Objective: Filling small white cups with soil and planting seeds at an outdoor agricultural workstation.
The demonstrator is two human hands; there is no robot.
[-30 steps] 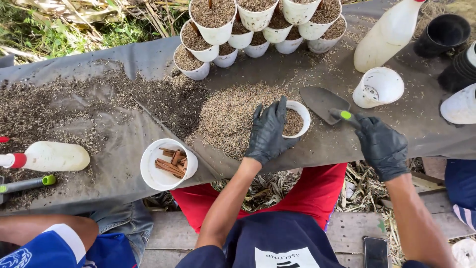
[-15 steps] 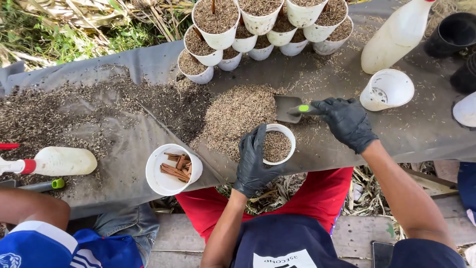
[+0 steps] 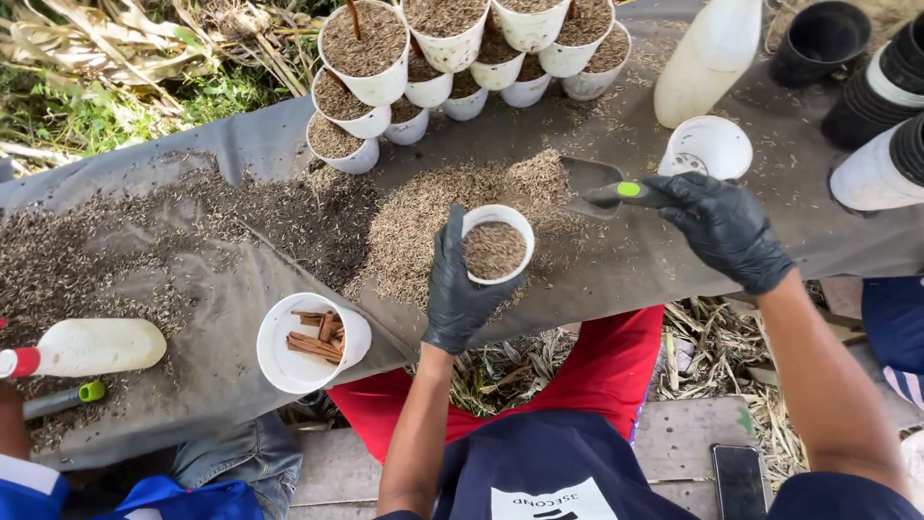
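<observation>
Left hand [image 3: 462,289] clamped on half-filled white cup [image 3: 496,246]; right hand [image 3: 722,226] grips trowel [image 3: 602,186]. Tilting either would likely spill husk mix [image 3: 423,217] off desk [image 3: 626,270].

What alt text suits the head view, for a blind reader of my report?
A black-gloved left hand holds a small white pot of husk mix while the gloved right hand pushes a trowel into the husk pile on a grey sheet.

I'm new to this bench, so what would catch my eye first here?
Two black-gloved hands at centre: the left hand grips a small white cup of husk mix, and the right hand holds a trowel at the husk pile. Filled white pots cluster along the far edge.
</observation>
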